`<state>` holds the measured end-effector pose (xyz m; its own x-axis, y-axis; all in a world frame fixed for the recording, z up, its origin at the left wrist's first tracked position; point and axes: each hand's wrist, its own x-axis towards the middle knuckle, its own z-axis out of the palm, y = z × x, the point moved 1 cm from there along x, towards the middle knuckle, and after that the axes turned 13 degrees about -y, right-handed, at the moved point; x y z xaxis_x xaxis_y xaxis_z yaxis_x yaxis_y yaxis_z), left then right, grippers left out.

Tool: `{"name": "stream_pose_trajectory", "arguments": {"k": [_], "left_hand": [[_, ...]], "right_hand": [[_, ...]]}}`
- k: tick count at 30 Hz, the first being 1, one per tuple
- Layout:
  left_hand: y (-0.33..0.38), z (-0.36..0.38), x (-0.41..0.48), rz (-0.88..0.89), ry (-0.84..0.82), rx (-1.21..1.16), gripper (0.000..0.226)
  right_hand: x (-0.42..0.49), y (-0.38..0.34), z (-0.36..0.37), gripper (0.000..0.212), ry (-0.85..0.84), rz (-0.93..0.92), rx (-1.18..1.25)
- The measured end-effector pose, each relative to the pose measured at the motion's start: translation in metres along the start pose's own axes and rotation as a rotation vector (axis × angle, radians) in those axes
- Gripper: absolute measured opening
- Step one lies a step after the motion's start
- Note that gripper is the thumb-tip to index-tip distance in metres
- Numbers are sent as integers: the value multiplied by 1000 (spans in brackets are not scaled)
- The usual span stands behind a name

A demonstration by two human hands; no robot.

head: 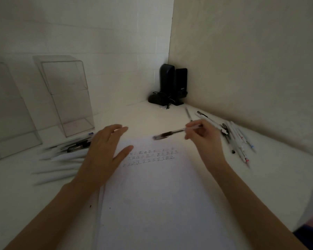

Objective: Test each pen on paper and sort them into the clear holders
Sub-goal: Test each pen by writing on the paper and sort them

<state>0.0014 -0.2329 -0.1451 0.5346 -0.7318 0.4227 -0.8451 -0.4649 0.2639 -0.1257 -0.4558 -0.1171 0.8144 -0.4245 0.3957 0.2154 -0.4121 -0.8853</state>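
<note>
Over top edge of paper [152, 195], saw pen [172, 132] pinched in right hand [203, 137]: clear barrel, dark section toward its left end, motion-blurred. Left hand [105, 150] flat, fingers spread, at sheet's left edge. Counted two clear holders, right holder [67, 94] and left holder [9, 112], three rows of marks, two pen heaps: left pile [61, 159], right pile [237, 139]. Couldn't count pens per pile. Left holder cut off by frame.

Both bare forearms reach in from the lower edge, the left from 7 o'clock and the right from 5 o'clock. The left hand [105, 152] is held palm down, its fingers straight and slightly spread toward 1 o'clock, the thumb out toward 2 o'clock. The right hand [204, 139] is curled, thumb and fingertips pinching a pen [172, 133] whose free end points toward 9 o'clock
</note>
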Motion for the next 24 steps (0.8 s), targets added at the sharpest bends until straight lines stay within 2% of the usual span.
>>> {"name": "stream_pose_trajectory", "arguments": {"k": [3,6,9,12,14,16,18,21,24], "left_hand": [[15,3,0,80,-70,10,60],[24,3,1,144,-56,37,55],[30,3,2,95,-58,-108,26],[37,8,-1,37,-193,-184,8],[39,8,-3,88,-241,-141,21],[39,4,-3,139,-241,-52,41],[38,1,-4,160,-230,-43,46],[43,-1,-2,190,-214,-207,37],[45,-1,1,172,-199,-307,38]], "right_hand": [[-4,0,19,10,-236,-32,205],[-5,3,26,6,-316,-41,407],[-6,4,30,5,-403,-5,602],[-12,4,39,9,-553,16,471],[-17,3,44,13,-636,-3,288],[-19,4,45,11,-664,1,218],[-20,3,45,5,-670,32,312],[-17,0,46,6,-690,77,538],[-15,-1,44,6,-722,68,632]]}}
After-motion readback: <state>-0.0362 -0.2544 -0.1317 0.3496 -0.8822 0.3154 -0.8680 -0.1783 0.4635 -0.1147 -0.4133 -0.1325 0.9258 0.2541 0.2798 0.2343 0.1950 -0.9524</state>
